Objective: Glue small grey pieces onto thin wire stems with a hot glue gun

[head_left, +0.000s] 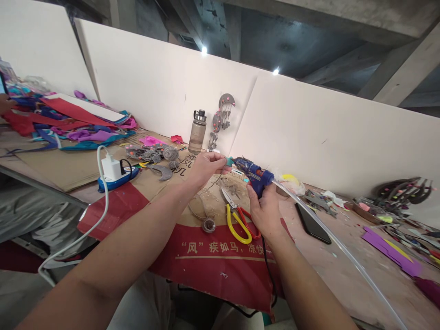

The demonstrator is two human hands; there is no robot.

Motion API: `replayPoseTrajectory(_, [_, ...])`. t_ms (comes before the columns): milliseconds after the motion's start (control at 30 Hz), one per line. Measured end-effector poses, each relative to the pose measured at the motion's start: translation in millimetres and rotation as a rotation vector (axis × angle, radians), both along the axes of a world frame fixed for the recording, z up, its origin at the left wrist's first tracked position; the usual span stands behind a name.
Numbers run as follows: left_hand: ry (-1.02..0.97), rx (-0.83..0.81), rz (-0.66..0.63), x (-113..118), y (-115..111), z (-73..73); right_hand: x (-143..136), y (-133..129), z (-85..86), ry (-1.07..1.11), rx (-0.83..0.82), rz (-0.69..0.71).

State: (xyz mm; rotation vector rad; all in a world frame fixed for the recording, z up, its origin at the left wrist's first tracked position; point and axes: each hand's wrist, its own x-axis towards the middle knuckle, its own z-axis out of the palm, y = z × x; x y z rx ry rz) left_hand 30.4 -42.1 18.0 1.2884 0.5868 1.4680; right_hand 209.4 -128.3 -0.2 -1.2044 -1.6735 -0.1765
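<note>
My right hand (266,208) is wrapped round the handle of a blue hot glue gun (249,172), with a long clear glue stick (319,224) running out of its back end. Pinched in the fingers of my left hand (211,166) is a small teal piece (229,161), right at the gun's nozzle; whether the two touch I cannot tell. A thin grey cord hangs below the left hand toward a small grey coil (208,224). Scissors (237,215) with one yellow and one red handle lie beneath my hands, blades partly apart.
A water bottle (197,132) stands by the white board, near a grey hanging ornament (222,119). To the left are a white charger (112,167) on a blue power strip (118,179) and heaped coloured fabric (75,121). On the right lie a black phone (312,223) and purple pieces (390,250).
</note>
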Motion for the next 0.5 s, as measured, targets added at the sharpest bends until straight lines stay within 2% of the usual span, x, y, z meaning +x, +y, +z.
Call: replayPoseTrajectory(500, [0.013,0.023,-0.005,-0.2,4.0,-4.0,0.1,-0.9,0.4,0.003,-0.025,-0.032])
